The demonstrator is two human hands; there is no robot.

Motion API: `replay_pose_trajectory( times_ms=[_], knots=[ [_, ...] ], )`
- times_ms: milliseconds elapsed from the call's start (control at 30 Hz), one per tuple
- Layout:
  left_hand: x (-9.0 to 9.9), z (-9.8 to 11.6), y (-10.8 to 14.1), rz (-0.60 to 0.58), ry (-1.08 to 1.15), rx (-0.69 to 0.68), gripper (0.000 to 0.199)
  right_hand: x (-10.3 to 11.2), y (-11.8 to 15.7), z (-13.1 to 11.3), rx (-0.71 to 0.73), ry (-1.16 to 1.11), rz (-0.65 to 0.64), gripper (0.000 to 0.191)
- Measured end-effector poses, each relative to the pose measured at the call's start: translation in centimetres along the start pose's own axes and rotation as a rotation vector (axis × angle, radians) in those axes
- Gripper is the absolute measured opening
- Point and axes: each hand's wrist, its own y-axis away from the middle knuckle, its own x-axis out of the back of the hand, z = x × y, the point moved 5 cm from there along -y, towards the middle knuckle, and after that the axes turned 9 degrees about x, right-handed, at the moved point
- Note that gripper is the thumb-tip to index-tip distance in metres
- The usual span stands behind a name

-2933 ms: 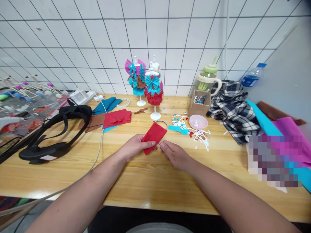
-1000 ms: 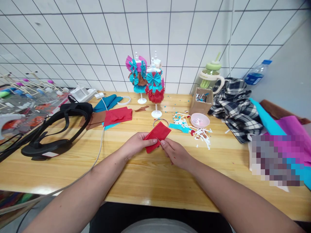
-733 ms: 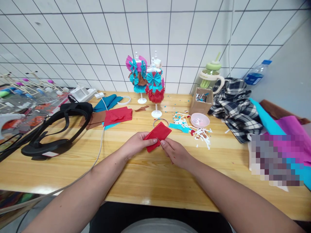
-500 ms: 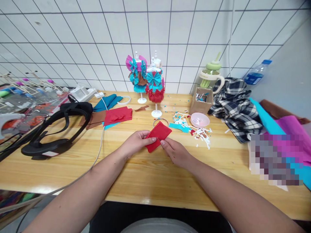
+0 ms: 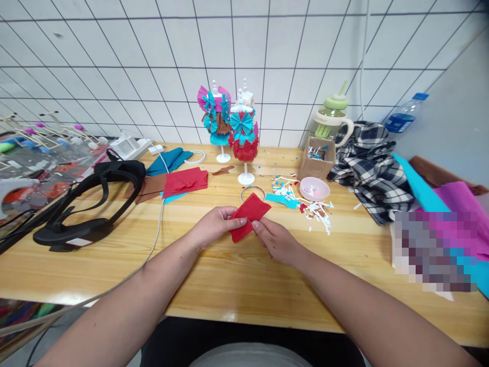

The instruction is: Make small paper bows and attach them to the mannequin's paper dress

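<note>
My left hand [image 5: 218,224] is closed on a folded piece of red crepe paper [image 5: 250,211], its thumb lying across the near left part. At the lower right edge of the same piece, my right hand [image 5: 272,235] pinches with thumb and forefinger. A short thin dark line, perhaps a pin or a crease, shows between the two thumbs; I cannot tell which. The paper is held tilted above the wooden table. Just behind it lies a thin metal ring [image 5: 252,187], partly covered by the paper.
Two small dress stands [image 5: 246,178] with paper dresses stand at the back. Left are red sheets [image 5: 186,182], a black headset [image 5: 91,209] and a cable. Right are white scraps [image 5: 320,216], a pink dish [image 5: 314,189], a cardboard box [image 5: 317,162] and checked cloth [image 5: 367,168].
The red crepe paper has shifted very slightly right and nearer. Both hands keep the same grip; nothing else has visibly moved.
</note>
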Motion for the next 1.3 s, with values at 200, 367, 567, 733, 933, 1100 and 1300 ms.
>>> replay_pose_trajectory(
  times_ms=[200, 367, 567, 733, 933, 1100, 1300],
  knots=[
    [0.08, -0.06, -0.04, -0.006, -0.012, -0.002, 0.034, 0.12, -0.13, -0.15, 0.027, 0.008, -0.005, 0.037],
    [0.37, 0.12, 0.0, 0.022, -0.013, -0.021, 0.033, 0.06, -0.11, -0.03, 0.032, 0.001, 0.0, 0.038],
    [0.34, 0.21, 0.15, 0.038, 0.015, 0.01, 0.031, -0.08, -0.11, 0.28, 0.012, 0.005, 0.016, 0.038],
    [0.25, 0.09, 0.14, 0.02, 0.009, 0.018, 0.031, -0.02, -0.09, 0.32, 0.002, -0.016, 0.024, 0.037],
    [0.39, -0.27, -0.05, 0.012, 0.022, 0.033, 0.032, -0.09, -0.16, 0.12, 0.019, -0.037, 0.003, 0.037],
    [0.48, -0.32, -0.09, 0.008, 0.013, 0.028, 0.03, -0.07, -0.22, -0.09, 0.046, -0.033, -0.005, 0.036],
    [0.45, -0.37, -0.16, 0.011, 0.023, 0.042, 0.029, 0.01, -0.25, -0.05, 0.037, -0.006, -0.012, 0.037]
  ],
)
